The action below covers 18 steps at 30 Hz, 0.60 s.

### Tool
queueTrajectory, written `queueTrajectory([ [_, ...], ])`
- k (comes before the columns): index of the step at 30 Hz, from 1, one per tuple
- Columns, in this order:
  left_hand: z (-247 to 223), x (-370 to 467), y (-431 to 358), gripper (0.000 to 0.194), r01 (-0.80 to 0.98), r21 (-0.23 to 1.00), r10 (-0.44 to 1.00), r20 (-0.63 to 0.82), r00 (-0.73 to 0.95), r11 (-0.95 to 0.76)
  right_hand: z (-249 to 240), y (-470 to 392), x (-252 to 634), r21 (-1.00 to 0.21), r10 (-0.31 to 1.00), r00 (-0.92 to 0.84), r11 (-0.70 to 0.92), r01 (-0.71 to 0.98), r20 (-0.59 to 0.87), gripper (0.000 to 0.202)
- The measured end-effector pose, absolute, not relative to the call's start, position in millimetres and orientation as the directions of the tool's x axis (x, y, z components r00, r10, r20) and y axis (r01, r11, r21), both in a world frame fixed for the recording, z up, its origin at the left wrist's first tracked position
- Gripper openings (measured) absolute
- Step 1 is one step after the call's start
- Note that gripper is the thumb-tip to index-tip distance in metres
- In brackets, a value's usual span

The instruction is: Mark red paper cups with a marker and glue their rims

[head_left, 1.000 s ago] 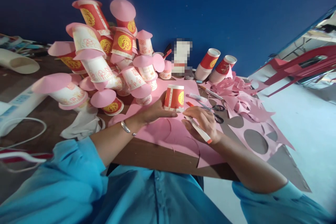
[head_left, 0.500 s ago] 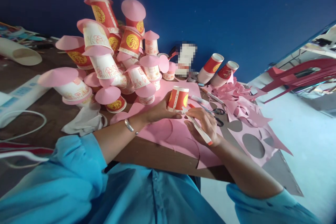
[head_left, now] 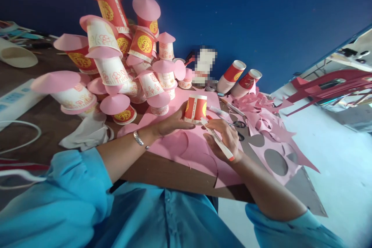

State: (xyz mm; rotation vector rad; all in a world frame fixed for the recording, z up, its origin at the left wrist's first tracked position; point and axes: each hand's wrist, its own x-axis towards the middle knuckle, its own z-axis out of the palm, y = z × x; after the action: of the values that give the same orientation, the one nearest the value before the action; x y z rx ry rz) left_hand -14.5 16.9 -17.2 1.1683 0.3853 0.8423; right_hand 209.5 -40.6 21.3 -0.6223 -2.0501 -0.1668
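My left hand is closed around a red and white paper cup with yellow emblems, thumb along its lower edge. Pinched in my right hand is a white marker with an orange end pointing back toward my wrist. Its tip meets or nearly meets the white band at the cup's lower edge; fingers partly hide the spot. Beneath both hands lie sheets of pink paper. Just beyond my right hand are scissors and a clear-barrelled pen.
At the left rises a heap of paper cups with pink cone roofs. Two cup stacks lean by the blue wall. Pink offcuts and a cut-out sheet cover the right side. A white cloth and a power strip lie left.
The view has shifted slightly, so most things sit a little further left. Both hands keep their hold on the cup and the marker, with hardly any movement between them.
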Motion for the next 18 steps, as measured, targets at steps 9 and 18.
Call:
queueTrajectory([
  [9,-13.6,-13.1,15.5,0.078,-0.416,0.901,0.774,0.173,0.609,0.126,25.6,-46.2,215.3,-0.193,0.409,-0.407,0.858,0.475,0.817,0.015],
  [18,-14.0,-15.7,15.5,0.061,-0.416,0.895,0.742,0.167,0.649,0.162,26.0,-45.9,215.2,-0.147,0.355,-0.441,0.886,0.439,0.824,0.020],
])
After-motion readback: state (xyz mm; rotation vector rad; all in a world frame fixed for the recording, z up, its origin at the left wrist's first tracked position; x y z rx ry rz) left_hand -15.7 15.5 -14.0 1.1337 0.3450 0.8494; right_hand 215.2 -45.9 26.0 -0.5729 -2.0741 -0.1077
